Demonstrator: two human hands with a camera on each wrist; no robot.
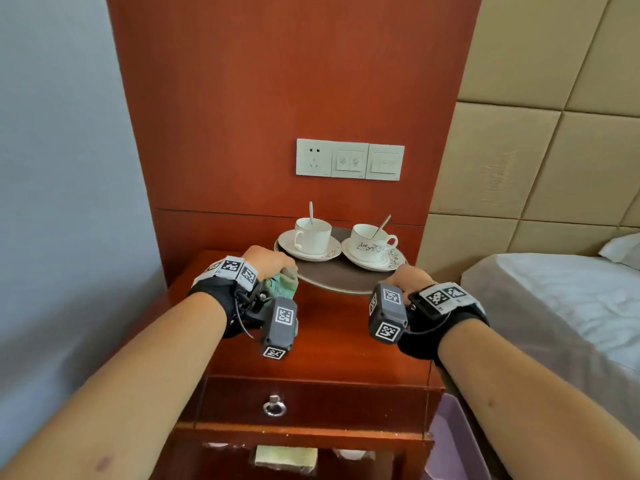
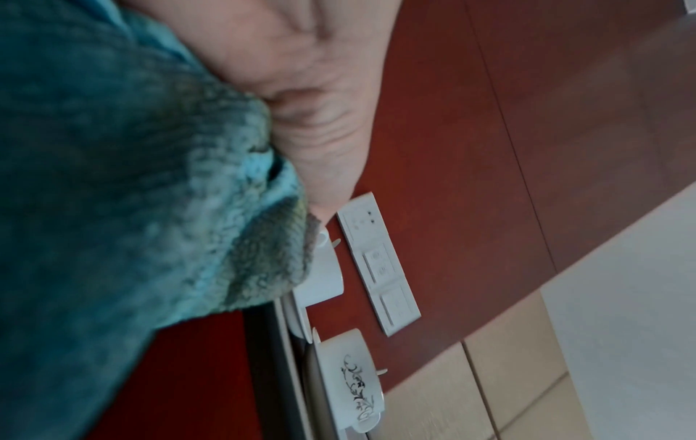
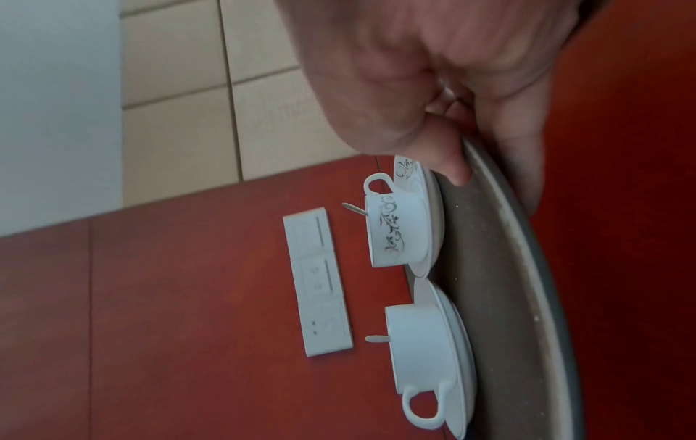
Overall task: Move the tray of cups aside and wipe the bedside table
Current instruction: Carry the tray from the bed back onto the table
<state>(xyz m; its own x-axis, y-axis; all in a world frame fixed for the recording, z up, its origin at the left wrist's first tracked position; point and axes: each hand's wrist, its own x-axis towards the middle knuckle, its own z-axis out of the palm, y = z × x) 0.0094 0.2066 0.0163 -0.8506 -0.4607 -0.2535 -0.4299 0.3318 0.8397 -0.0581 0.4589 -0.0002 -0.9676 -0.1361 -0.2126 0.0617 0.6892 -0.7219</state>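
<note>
An oval brown tray sits at the back of the red-brown bedside table. It carries two white cups on saucers, a plain one on the left and a flower-patterned one on the right, each with a spoon. My left hand is at the tray's left rim and grips a teal cloth, which fills the left wrist view. My right hand pinches the tray's right front rim, with the thumb on top and the fingers underneath. I cannot tell whether the tray is lifted.
A white socket and switch panel is on the wooden wall panel behind the tray. A bed with white sheets stands close on the right, below a padded headboard. The table has a drawer with a ring pull. A lilac bin sits beside it.
</note>
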